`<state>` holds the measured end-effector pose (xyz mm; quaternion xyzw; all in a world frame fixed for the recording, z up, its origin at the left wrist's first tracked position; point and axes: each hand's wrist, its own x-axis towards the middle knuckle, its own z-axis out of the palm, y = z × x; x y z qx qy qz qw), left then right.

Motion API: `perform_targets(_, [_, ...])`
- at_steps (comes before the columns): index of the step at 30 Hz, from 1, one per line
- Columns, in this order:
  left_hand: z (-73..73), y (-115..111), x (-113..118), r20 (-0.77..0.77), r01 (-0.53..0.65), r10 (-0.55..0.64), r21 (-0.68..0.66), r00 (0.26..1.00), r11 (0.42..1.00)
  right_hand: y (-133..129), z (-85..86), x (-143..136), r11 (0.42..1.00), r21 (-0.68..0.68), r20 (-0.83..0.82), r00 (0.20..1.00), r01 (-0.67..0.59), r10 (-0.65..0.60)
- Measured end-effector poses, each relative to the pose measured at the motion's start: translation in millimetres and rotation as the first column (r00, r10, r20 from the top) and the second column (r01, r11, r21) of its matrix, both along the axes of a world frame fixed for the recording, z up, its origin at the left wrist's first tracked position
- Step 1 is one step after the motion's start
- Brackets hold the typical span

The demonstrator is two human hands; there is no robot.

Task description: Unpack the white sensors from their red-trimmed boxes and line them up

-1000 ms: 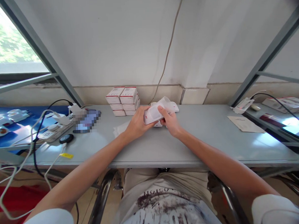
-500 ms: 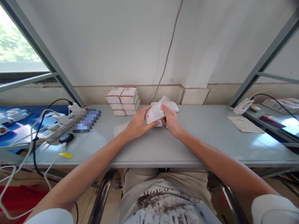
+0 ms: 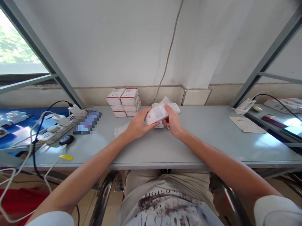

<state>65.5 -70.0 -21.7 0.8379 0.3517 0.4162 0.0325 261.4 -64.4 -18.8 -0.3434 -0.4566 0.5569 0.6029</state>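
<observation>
Gripping the white device (image 3: 156,115) above the far middle of the desk (image 3: 157,149). I have left hand (image 3: 138,123) fingers curled round its left end, right hand (image 3: 174,122) thumb and fingers clamped on its right end. Stacked boxes (image 3: 123,102) stand just beyond, to the left.

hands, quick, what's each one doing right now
Left hand: closed on the left end of the white device.
Right hand: closed on the same device toward its right end, thumb on top.
</observation>
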Motion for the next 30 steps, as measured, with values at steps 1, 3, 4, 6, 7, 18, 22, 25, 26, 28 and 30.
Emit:
perform_targets(1, [-0.3,0,0,-0.001,0.001,-0.001,0.003,1.000,1.000,1,-0.4,0,1.000,-0.011,-0.003,1.000,-0.008,0.008])
perform_targets(3, [-0.8,1,-1,0.003,0.004,-0.004,0.006,1.000,1.000,2,-1.2,1,0.999,-0.027,-0.010,1.000,-0.024,0.024])
perform_targets(4, [-1.1,2,-1,0.003,0.004,-0.004,0.003,1.000,1.000,2,-1.7,1,0.999,-0.030,-0.011,0.999,-0.030,0.030])
perform_targets(6, [-1.5,2,-2,0.003,-0.001,0.001,-0.005,1.000,1.000,3,-2.5,2,0.999,-0.024,-0.007,0.999,-0.038,0.038])
perform_targets(7, [-1.6,2,-2,0.004,-0.004,0.004,-0.008,1.000,1.000,4,-2.9,2,0.999,-0.021,-0.001,0.999,-0.041,0.041])
perform_targets(18, [-0.9,3,-3,0.012,-0.006,0.006,-0.038,1.000,0.999,9,-4.4,4,0.999,-0.033,0.075,0.997,0.002,0.001])
perform_targets(22, [-0.7,3,-4,0.005,-0.010,0.010,-0.047,1.000,0.999,10,-7.1,6,1.000,-0.009,0.110,0.994,0.007,-0.006])
perform_targets(25, [-0.6,3,-4,0.003,-0.013,0.013,-0.051,1.000,0.999,11,-8.0,6,1.000,-0.016,0.132,0.991,0.011,-0.009])
perform_targets(26, [-0.6,3,-4,0.004,-0.013,0.013,-0.048,1.000,0.999,11,-8.0,6,1.000,-0.019,0.136,0.991,0.009,-0.006])
perform_targets(28, [-0.8,3,-4,0.006,-0.010,0.010,-0.043,1.000,0.999,11,-7.9,6,1.000,-0.019,0.137,0.991,0.002,0.001])
perform_targets(30, [-1.2,4,-5,0.005,-0.005,0.005,-0.039,1.000,0.999,11,-8.1,6,1.000,-0.019,0.135,0.991,-0.003,0.006])
